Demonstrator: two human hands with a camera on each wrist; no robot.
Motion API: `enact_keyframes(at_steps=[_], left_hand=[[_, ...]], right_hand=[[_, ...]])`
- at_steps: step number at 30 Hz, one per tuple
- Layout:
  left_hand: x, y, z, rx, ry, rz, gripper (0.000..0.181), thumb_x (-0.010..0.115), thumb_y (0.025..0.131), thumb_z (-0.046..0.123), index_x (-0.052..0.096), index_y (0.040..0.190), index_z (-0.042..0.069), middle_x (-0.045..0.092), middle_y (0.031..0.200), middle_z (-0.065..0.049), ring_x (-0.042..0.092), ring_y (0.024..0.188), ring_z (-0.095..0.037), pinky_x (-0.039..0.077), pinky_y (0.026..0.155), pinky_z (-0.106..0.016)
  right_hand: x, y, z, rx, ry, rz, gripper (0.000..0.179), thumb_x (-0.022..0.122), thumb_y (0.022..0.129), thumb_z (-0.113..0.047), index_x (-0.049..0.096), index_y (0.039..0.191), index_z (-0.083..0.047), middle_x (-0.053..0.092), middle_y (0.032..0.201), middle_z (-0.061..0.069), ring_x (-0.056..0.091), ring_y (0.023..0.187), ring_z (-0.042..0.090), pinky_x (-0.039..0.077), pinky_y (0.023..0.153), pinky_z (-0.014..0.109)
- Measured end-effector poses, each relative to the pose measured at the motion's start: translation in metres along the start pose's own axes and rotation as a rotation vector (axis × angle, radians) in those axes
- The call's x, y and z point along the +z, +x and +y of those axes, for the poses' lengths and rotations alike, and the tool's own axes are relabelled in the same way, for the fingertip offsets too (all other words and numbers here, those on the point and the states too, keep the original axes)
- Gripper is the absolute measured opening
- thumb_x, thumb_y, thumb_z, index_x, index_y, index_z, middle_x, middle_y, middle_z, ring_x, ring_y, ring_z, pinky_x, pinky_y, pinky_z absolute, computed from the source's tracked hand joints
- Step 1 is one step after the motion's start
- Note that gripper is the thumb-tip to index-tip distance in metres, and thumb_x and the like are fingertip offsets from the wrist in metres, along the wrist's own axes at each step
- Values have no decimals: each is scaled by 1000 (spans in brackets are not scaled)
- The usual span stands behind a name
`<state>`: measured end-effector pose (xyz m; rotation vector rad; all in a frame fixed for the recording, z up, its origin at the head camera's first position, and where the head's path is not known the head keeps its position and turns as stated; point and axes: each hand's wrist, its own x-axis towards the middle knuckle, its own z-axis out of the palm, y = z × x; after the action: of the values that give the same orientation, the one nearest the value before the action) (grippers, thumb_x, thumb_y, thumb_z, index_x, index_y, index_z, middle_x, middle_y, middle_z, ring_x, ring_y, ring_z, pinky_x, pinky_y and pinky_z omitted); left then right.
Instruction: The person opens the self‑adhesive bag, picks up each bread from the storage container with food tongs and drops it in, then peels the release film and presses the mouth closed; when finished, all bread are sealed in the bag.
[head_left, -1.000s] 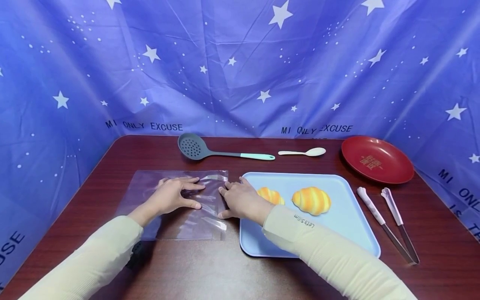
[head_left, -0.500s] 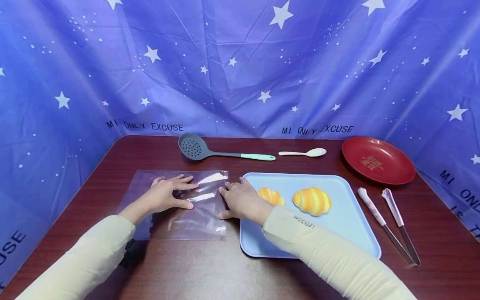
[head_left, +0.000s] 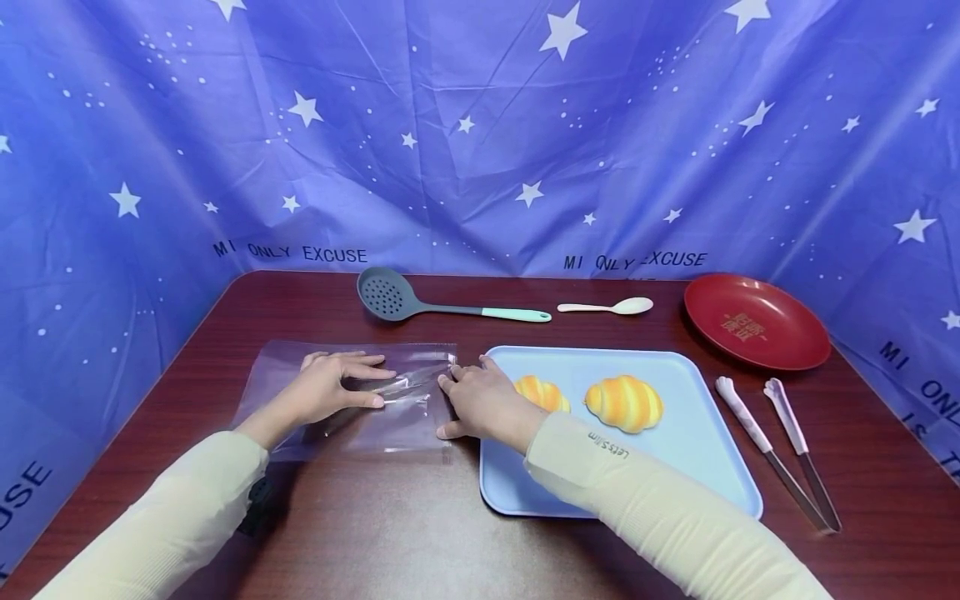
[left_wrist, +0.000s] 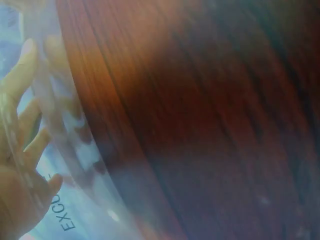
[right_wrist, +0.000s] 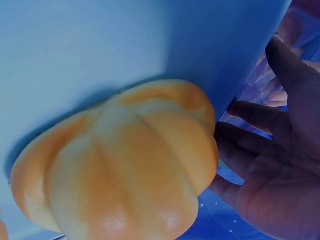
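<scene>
“MI ONLY EXCUSE” is printed on the curtain, “Let'sSlim” on a sleeve; the bag is touched with spread fingers by left hand atop, right hand at 3 o'clock.

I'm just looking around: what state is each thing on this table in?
Plastic bag: creased; open or sealed, can't tell
Left hand: on the bag, thumb apart from fingers
Right hand: at the bag's edge
Tray: level, bearing two rolls
Tongs: lying down, arms spread
Plate: face up
Skimmer: lying down
Spoon: lying down
</scene>
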<state>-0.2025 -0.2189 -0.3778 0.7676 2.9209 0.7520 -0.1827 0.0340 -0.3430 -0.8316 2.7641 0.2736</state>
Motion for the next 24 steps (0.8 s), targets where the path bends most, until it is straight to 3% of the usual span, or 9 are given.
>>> enact_keyframes(at_steps=[9,18,24], left_hand=[[0,0,-2,8,-7,29,24,81,87,29,81,110,21,67,133,-10,54,133,-37,29,99,-62],[-2,2,0,95,-56,82,18,78,90,22,82,106,13,74,116,-8,64,120,-38,44,104,-60],[-7,2,8,117,-73,132,19,78,90,20,82,108,13,76,112,-7,65,118,-38,46,104,-57]], right_hand=[[-1,0,-1,7,-12,-15,80,68,91,-60,47,153,-15,47,155,8,44,143,22,23,122,44],[-1,0,0,-1,-9,-1,79,69,91,-59,48,152,-14,48,154,8,45,142,22,24,122,44],[0,0,0,-7,-12,11,79,69,91,-59,49,152,-13,49,154,6,46,141,21,25,121,45]])
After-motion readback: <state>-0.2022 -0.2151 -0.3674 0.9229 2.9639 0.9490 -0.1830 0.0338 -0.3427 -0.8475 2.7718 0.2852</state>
